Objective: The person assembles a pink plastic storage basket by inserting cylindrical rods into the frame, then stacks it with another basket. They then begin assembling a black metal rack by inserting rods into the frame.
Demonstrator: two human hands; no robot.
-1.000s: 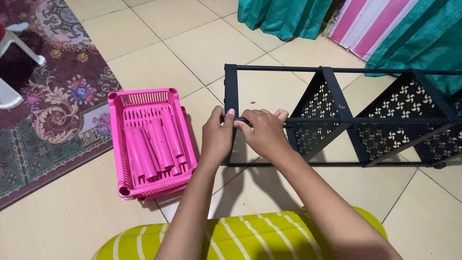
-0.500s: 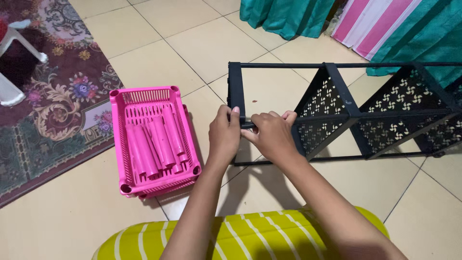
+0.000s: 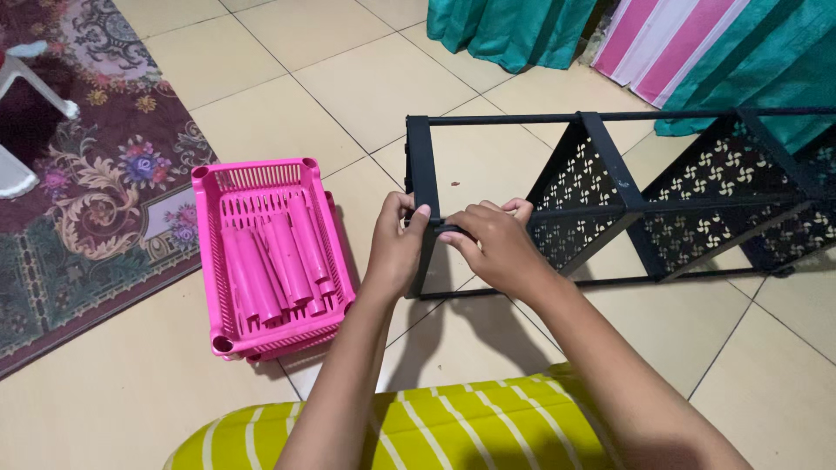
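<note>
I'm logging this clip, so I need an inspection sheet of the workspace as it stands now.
Surface: beige tiled floor, patterned rug at left.
Job's things: black rack frame lying on its side, perforated panels fitted.
Clutter: pink slotted tray holding pink tubes.
Hands: left hand and right hand both grip the frame's near end post.
Cables: nothing seen.
Surroundings: teal curtains, pink striped cloth, white plastic legs, yellow striped cushion.

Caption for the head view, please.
Both hands, left and right, grip the end of a black perforated plastic rack lying beside stacked pink plastic trays.
</note>
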